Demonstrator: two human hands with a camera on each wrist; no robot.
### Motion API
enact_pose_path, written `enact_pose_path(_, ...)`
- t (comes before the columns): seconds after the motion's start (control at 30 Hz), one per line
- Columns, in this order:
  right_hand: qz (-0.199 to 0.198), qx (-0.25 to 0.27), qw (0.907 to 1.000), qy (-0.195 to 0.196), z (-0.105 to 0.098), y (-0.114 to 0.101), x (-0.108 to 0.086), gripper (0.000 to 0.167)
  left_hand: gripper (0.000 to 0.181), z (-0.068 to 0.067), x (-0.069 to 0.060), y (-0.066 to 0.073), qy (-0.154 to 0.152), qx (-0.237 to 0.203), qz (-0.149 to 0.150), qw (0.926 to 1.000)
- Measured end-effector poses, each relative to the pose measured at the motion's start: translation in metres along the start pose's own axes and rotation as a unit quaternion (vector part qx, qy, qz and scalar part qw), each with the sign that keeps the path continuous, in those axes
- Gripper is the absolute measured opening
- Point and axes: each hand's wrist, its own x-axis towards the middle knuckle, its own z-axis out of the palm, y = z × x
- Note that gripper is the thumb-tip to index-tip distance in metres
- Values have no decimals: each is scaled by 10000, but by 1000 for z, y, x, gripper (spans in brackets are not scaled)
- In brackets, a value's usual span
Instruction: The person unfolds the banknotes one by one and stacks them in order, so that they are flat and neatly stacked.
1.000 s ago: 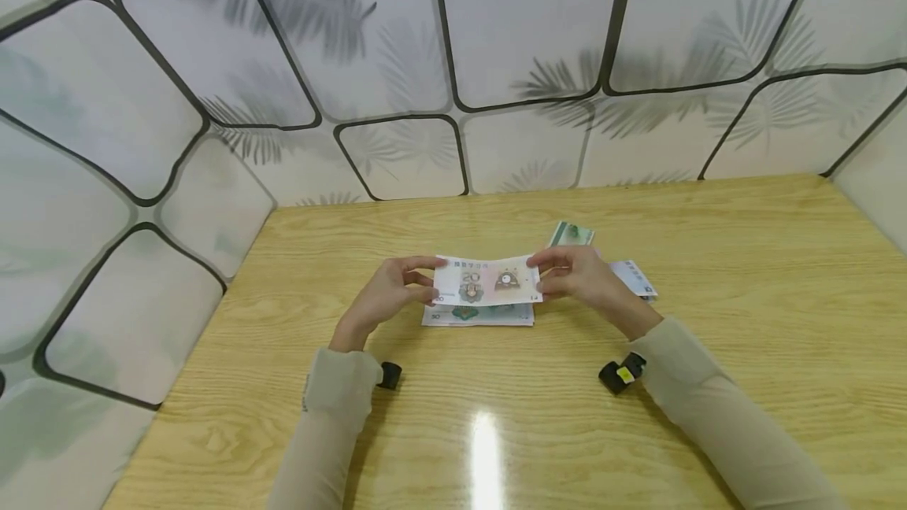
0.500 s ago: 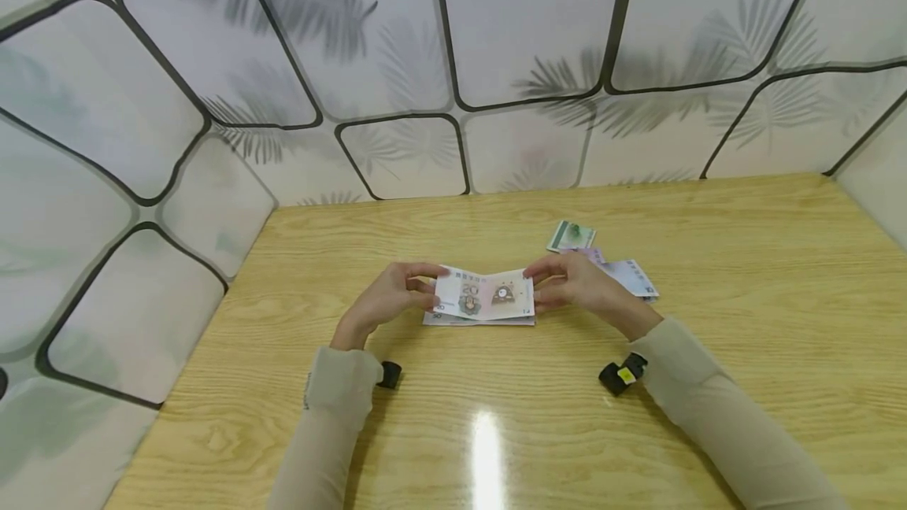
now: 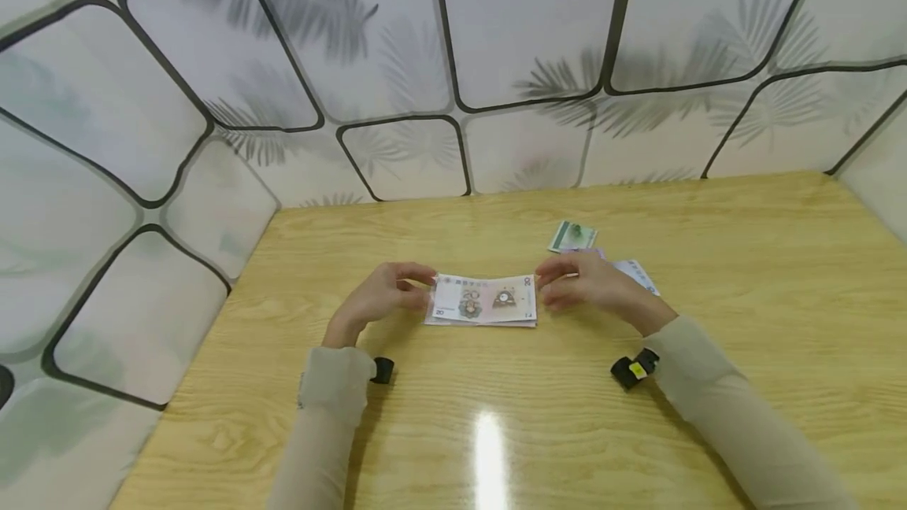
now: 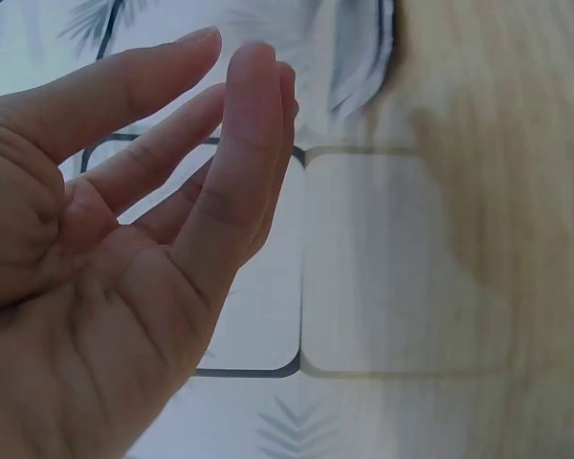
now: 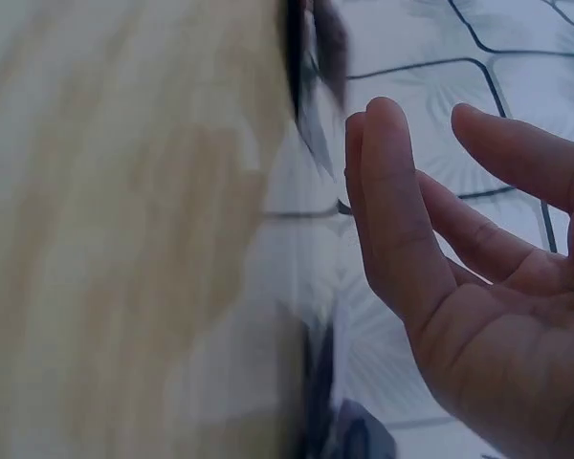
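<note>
Lying uppermost, the pale banknote [image 3: 485, 300] reads 20.

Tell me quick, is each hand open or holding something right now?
Left hand: open, holding nothing, near one end of the 20 note.
Right hand: open, holding nothing, near the note's other end.

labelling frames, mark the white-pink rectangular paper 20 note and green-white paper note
White-pink 20 note [image 3: 485, 299]: head view, middle of printed face
Green-white paper note [image 3: 572, 236]: head view, middle of top face
</note>
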Motion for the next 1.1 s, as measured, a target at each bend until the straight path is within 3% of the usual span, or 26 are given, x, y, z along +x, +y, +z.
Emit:
enact_pose_path(0.17, -182, -267, 9993, 212, -19, -10, -9, 44, 42, -3, -1, 7, 219, 51, 27, 9997)
enact_pose_path(0.5, -198, -527, 9957, 729, -57, -22, -30, 42, 44, 7, 16, 22, 70, 15, 405, 9992)
enact_pose_path(1.1, 70, -739, 9924, 976, -87, -16, -51, 41, 45, 30, 44, 44, -211, -241, 831, 9960)
